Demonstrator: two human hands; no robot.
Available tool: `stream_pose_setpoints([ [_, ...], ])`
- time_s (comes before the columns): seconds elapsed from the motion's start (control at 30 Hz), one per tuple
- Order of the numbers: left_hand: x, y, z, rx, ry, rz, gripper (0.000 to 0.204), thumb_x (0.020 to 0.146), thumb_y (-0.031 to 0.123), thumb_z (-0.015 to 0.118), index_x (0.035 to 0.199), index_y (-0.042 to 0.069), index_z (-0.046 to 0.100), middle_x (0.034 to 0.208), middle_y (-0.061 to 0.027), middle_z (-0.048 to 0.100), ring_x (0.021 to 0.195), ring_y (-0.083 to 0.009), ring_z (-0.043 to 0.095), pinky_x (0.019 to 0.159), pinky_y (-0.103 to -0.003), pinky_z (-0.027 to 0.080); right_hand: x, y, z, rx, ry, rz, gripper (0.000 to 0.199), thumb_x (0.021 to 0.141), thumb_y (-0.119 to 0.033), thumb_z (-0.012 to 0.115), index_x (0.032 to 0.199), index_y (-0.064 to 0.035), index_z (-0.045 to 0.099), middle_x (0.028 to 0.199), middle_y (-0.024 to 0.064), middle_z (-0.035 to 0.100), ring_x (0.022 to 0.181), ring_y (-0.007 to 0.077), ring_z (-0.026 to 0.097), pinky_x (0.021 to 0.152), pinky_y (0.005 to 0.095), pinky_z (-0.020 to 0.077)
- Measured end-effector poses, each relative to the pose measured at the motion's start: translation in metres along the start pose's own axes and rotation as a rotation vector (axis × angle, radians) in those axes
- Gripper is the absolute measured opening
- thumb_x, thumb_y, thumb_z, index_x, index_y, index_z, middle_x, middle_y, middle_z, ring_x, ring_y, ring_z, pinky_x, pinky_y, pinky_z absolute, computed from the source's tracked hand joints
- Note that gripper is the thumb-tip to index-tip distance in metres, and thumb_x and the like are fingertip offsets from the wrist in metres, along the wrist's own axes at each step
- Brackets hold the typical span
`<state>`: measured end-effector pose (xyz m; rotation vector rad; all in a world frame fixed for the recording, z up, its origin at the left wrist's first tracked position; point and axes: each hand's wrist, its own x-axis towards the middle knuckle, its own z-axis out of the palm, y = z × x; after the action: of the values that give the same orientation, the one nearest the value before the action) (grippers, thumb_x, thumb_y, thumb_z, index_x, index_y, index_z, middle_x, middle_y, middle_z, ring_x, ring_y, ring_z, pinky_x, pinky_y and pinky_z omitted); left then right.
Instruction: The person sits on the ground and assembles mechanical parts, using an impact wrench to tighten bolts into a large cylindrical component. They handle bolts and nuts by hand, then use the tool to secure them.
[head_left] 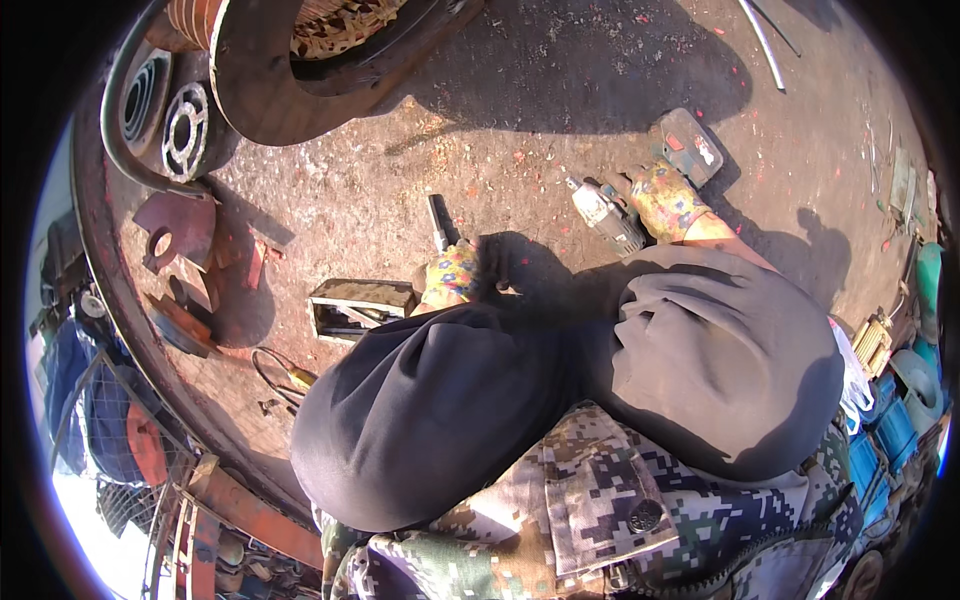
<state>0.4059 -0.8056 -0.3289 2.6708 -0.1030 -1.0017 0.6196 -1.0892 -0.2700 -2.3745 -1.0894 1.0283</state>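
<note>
My right hand (665, 200), in a floral-patterned glove, is closed round the handle of a cordless impact driver (605, 215). The tool lies low over the rusty metal floor, its grey nose pointing left and its battery pack (690, 147) on the far side of the hand. My left hand (452, 275), gloved alike, grips a short metal bar (438, 222) with a dark far end; its exact kind is unclear. Just left of that hand stands a small open metal box (362, 308) with metal pieces inside. My knees partly hide both forearms.
A big rusty round housing (270, 70) stands at the far left, beside a slotted metal ring (186, 132). Brown steel brackets (178, 232) and a cable with a yellow connector (300, 377) lie at left. A thin rod (765, 45) lies far right; blue containers (895, 435) crowd the right edge.
</note>
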Motion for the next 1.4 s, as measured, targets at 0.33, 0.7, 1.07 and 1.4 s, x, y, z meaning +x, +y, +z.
stream_pose_setpoints([
  [0.33,-0.014,-0.024,-0.101,-1.702,-0.18,0.009,0.028,0.102,0.014,0.07,0.121,-0.003,0.06,0.095,-0.0096,0.072,0.094,-0.0217,0.072,0.084,-0.036,0.059,0.006,-0.005,-0.001,0.052,-0.004,-0.003,0.035,0.095,-0.011,0.071,0.13,-0.0081,0.068,0.13,0.0098,0.068,0.122,0.0295,0.063,0.104,0.0416,0.0512],
  [0.7,0.001,-0.025,-0.146,-2.376,0.229,0.398,0.028,0.098,0.003,0.07,0.124,0.005,0.062,0.128,-0.0109,0.064,0.132,-0.0341,0.061,0.111,-0.044,0.053,0.011,-0.012,-0.006,0.066,-0.055,0.011,0.038,0.095,-0.01,0.072,0.132,-0.008,0.066,0.133,0.0091,0.067,0.123,0.0277,0.062,0.105,0.0406,0.0504],
  [1.07,-0.019,-0.03,-0.14,-2.338,0.466,0.323,0.029,0.099,0.017,0.072,0.119,0.002,0.06,0.118,-0.0117,0.068,0.113,-0.027,0.069,0.101,-0.041,0.06,0.029,-0.028,0.001,0.106,-0.111,-0.053,0.041,0.094,-0.009,0.073,0.135,-0.0079,0.065,0.135,0.0083,0.067,0.124,0.0258,0.062,0.106,0.0396,0.0497],
  [1.4,0.0,-0.026,-0.151,-2.238,0.408,0.324,0.035,0.098,0.021,0.074,0.121,0.003,0.057,0.117,-0.0125,0.068,0.115,-0.0306,0.07,0.1,-0.048,0.06,0.013,-0.02,-0.006,0.097,-0.105,-0.013,0.044,0.094,-0.008,0.074,0.137,-0.0077,0.064,0.137,0.0076,0.066,0.126,0.0242,0.061,0.107,0.0387,0.0489],
])
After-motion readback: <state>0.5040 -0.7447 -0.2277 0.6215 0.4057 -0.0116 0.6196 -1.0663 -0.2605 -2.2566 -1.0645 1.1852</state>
